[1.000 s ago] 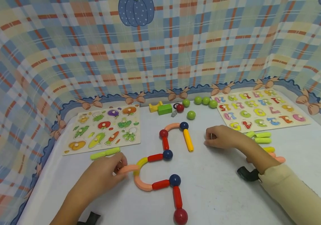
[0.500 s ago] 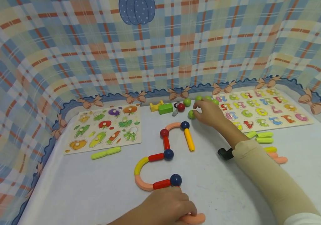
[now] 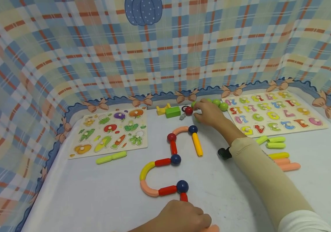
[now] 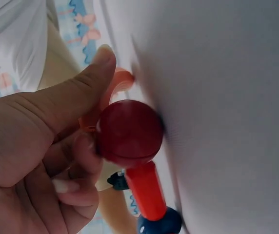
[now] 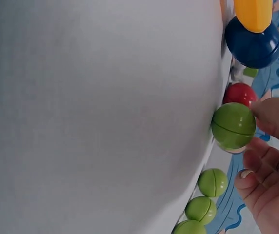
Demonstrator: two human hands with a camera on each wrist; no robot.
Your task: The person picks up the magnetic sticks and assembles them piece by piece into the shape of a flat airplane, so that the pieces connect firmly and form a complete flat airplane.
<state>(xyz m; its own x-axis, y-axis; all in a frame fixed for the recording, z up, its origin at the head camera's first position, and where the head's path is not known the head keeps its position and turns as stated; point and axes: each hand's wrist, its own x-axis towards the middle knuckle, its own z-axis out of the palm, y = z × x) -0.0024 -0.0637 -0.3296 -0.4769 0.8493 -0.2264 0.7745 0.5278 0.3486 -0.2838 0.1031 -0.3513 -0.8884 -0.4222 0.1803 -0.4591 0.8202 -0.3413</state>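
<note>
At the near edge of the head view, my left hand [image 3: 182,216] pinches a curved peach rod [image 4: 121,79] between thumb and fingers. The rod is close beside a dark red ball [image 4: 130,132], which sits on the end of a red rod [image 4: 147,190]. My right hand [image 3: 211,113] reaches to the back of the table, thumb and index apart. In the right wrist view its thumb tip lies right at the edge of a red ball [image 5: 240,94], behind a green ball [image 5: 233,126]. Between the hands runs a winding chain of rods and blue balls [image 3: 175,159].
A vegetable peg puzzle [image 3: 143,143] lies at left, a number puzzle [image 3: 307,127] at right. Light green rods [image 3: 276,145] and peach rods [image 3: 290,166] lie at the right. A green block [image 3: 172,112] and several green balls [image 3: 223,106] line the back.
My left hand has carried the curved peach rod from left of the chain to its near end. My right hand has moved back and left, over the green ball, to the red ball.
</note>
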